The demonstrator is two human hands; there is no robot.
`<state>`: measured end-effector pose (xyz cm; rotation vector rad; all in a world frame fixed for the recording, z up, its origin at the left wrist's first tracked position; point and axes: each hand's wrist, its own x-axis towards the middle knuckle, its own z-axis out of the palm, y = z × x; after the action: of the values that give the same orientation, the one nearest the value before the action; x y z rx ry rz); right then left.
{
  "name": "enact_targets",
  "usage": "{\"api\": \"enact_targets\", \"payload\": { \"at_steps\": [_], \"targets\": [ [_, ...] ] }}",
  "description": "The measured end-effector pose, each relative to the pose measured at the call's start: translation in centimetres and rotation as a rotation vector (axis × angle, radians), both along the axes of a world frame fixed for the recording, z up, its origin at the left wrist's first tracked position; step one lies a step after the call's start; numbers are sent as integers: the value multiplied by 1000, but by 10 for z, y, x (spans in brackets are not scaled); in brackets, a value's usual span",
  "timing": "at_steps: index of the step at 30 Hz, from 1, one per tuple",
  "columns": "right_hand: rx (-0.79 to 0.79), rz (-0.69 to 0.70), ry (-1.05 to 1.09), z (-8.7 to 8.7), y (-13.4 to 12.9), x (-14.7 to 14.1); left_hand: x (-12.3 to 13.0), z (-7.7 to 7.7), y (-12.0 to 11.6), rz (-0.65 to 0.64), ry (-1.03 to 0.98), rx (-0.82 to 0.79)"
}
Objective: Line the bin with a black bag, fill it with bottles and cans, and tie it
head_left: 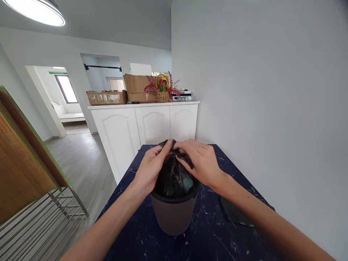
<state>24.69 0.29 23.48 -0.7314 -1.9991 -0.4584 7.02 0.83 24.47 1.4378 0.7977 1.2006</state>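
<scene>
A black plastic garbage bag (175,177) fills a grey-brown trash can (174,214) with a dark rim, standing upright on a dark blue marbled table. The bag bulges above the rim, and greenish contents show faintly through it. Its gathered neck is pinched from the left by my left hand (152,165), thumb pointing up. From the right, my right hand (202,161) grips the bunched plastic with thumb and bent fingers. The fingertips of both hands nearly meet at the twisted top. Folds of the bag partly hide them.
On the table (146,239), a flat dark item (235,212) lies under my right forearm. Beyond stands a white cabinet (154,125) bearing cardboard boxes (107,97) and a flower basket (162,96). A wall rises at right. A metal rack (65,208) stands at left.
</scene>
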Motion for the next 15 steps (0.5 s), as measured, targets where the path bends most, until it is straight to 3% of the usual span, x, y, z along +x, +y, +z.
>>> {"api": "enact_targets", "payload": {
  "at_steps": [4, 7, 11, 15],
  "targets": [
    [-66, 57, -131, -7, -2, 8, -7, -5, 1, 8, -22, 7],
    [-146, 104, -197, -16, -12, 17, -19, -10, 6, 66, 78, 46],
    [-375, 170, -131, -32, -34, 30, -44, -20, 18, 151, 248, 128],
    [-605, 158, -52, -39, -58, 41, -62, -33, 28, 197, 264, 107]
  ]
}}
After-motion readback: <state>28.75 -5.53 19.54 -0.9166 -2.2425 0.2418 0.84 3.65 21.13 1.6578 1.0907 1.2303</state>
